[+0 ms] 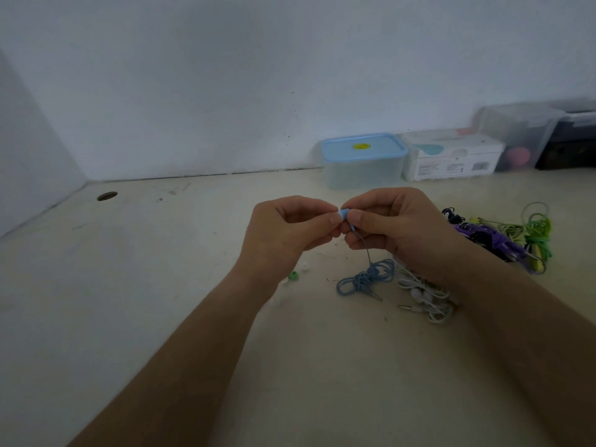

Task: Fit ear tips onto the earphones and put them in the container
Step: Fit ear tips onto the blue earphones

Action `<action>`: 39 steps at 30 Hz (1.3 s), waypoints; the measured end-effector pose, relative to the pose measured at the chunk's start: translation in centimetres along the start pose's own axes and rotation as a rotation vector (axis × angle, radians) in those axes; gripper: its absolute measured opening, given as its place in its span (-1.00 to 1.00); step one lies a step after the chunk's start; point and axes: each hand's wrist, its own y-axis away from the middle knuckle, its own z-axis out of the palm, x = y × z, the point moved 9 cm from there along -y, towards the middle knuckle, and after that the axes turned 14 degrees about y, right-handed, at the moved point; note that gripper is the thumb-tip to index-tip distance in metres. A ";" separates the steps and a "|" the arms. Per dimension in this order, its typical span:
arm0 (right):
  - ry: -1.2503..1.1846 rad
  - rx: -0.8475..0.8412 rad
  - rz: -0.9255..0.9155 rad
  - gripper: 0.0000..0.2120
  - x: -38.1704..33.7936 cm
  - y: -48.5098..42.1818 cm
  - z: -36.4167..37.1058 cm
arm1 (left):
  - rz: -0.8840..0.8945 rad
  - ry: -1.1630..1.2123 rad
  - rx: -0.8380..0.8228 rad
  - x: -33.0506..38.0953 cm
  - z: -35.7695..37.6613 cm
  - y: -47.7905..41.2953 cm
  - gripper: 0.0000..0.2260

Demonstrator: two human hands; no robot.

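pale counter [145, 301] against a white wall — above it my left hand [283, 230] and right hand [400, 227] meet, both pinching the blue earbud [344, 214], its cable dropping to a blue coil [367, 279]. my right wrist half hides the white earphones [425, 296]; a purple-green tangle [503, 237] lies further right, a green ear tip [293, 275] by my left wrist. the blue-lidded container [364, 162] sits closed at the wall.

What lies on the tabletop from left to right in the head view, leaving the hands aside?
Round hole → green ear tip → coiled blue earphone cable → white earphones → tangle of purple and green earphones.
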 end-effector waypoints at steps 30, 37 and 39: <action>1.000 -0.169 -0.044 -0.64 -0.5 0.2 -0.7 | 0.076 -0.389 0.012 -0.2 -0.9 -0.8 -0.87; 0.996 -0.377 -0.063 -0.67 -0.6 1.1 0.5 | 0.082 -0.434 0.055 -0.3 -1.5 -0.9 -0.82; 0.991 -0.399 -0.053 -0.69 -0.6 1.3 0.5 | 0.078 -0.471 0.060 -0.4 -1.5 -1.0 -0.81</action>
